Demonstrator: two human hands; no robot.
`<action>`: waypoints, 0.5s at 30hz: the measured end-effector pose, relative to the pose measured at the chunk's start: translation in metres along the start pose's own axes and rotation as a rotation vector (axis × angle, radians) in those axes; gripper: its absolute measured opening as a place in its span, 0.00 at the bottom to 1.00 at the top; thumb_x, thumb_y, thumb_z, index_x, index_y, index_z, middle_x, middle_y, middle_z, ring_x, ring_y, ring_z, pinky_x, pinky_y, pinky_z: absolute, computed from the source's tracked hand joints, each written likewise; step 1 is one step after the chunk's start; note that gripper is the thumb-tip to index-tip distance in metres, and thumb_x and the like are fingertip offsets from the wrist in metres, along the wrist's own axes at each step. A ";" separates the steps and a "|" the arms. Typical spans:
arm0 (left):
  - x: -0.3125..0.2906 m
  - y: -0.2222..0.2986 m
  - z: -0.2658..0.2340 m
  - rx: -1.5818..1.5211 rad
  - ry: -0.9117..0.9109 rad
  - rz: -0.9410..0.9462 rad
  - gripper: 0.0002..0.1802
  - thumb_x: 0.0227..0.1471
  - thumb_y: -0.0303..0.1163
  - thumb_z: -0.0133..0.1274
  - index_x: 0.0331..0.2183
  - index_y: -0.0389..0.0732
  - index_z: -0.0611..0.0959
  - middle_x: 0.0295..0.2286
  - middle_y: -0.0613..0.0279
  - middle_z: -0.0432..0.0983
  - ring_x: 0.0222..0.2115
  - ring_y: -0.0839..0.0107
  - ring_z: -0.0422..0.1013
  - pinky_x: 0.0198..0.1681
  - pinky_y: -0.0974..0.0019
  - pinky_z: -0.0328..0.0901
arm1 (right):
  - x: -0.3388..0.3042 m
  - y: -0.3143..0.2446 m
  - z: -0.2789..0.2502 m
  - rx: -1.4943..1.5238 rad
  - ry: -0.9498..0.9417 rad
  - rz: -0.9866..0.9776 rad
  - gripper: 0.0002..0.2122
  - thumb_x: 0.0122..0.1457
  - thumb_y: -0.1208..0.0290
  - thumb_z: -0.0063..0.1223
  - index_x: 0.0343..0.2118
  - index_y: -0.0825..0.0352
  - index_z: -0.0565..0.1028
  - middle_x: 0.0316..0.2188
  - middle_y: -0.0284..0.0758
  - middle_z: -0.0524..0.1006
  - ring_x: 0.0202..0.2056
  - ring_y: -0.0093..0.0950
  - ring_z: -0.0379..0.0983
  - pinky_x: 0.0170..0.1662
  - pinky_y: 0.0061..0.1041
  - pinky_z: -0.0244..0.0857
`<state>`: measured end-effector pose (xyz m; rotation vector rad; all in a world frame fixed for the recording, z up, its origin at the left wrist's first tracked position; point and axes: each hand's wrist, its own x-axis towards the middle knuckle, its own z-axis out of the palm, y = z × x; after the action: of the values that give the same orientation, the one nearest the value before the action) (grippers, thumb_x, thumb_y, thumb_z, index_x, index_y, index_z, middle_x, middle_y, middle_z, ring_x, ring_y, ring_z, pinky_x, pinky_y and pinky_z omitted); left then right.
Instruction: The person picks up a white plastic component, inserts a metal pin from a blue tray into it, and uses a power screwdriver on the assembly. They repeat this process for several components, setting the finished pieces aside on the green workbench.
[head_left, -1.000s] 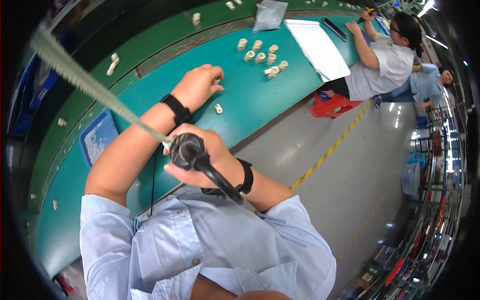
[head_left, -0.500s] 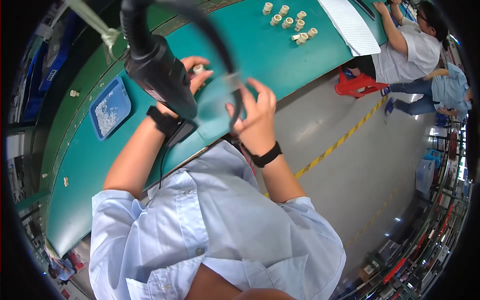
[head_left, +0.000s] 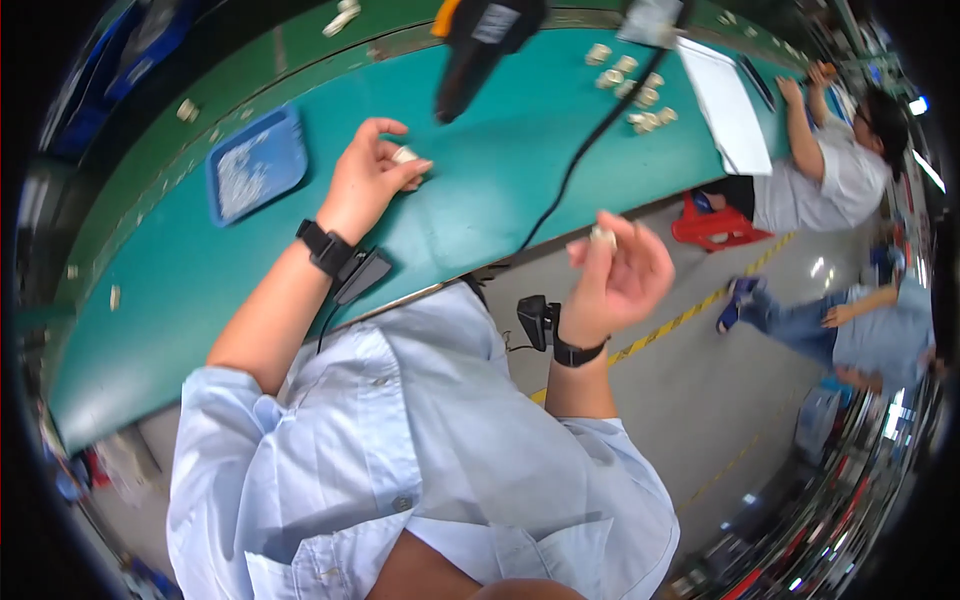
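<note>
My left hand [head_left: 370,175] is above the green bench, its thumb and fingers closed on a small cream plastic fitting [head_left: 404,156]. Off the bench's front edge, my right hand [head_left: 625,275] is raised with the palm turned up. A small cream piece [head_left: 603,237] is pinched between its thumb and fingertips; its exact kind is too blurred to make out. Beyond my hands hangs a black power tool [head_left: 478,55] with a tapered nose and an orange part, resembling an electric screwdriver. Neither hand touches it. Both wrists wear black straps with small devices.
A blue tray [head_left: 303,150] of tiny silvery pieces lies left on the green bench [head_left: 450,220]. Several cream fittings [head_left: 640,90] cluster at the far right, beside white paper [head_left: 725,110]. A black cable [head_left: 575,165] crosses the bench. A person sits near a red stool [head_left: 715,228]; another stands behind.
My right hand has moved right and toward me, away from the left, with a small cream piece now showing in it. The black tool has swung away from my hands. My left hand still holds its fitting.
</note>
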<state>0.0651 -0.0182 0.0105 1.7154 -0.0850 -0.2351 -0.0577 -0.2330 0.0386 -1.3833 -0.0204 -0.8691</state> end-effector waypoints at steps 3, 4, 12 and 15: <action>-0.016 -0.001 -0.024 -0.267 -0.084 -0.167 0.18 0.50 0.27 0.60 0.38 0.34 0.68 0.27 0.57 0.76 0.26 0.74 0.75 0.31 0.74 0.73 | -0.017 -0.001 0.021 -0.063 -0.403 -0.352 0.15 0.48 0.87 0.59 0.40 0.69 0.72 0.38 0.44 0.77 0.32 0.26 0.76 0.34 0.21 0.71; -0.023 -0.003 -0.032 -0.311 -0.113 -0.184 0.17 0.51 0.29 0.60 0.36 0.35 0.68 0.28 0.56 0.76 0.26 0.73 0.75 0.32 0.73 0.73 | -0.015 -0.007 0.039 -0.165 -0.565 -0.299 0.12 0.44 0.87 0.62 0.33 0.70 0.75 0.35 0.42 0.78 0.33 0.28 0.77 0.36 0.21 0.71; -0.057 -0.039 -0.065 -0.101 0.077 0.073 0.17 0.48 0.25 0.61 0.36 0.36 0.69 0.25 0.60 0.75 0.25 0.78 0.72 0.28 0.73 0.69 | -0.039 0.085 0.114 -0.466 -0.842 -0.013 0.05 0.51 0.80 0.59 0.32 0.68 0.78 0.32 0.35 0.78 0.26 0.23 0.75 0.27 0.19 0.69; -0.067 -0.036 -0.070 0.330 0.196 0.117 0.17 0.46 0.26 0.62 0.35 0.36 0.71 0.24 0.59 0.74 0.25 0.73 0.72 0.28 0.70 0.67 | -0.038 0.088 0.117 -0.502 -0.863 -0.077 0.07 0.50 0.80 0.60 0.34 0.67 0.79 0.34 0.35 0.77 0.26 0.22 0.74 0.27 0.18 0.69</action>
<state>0.0110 0.0679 -0.0077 2.0448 -0.0822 0.0374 0.0185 -0.1188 -0.0259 -2.1573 -0.5498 -0.2802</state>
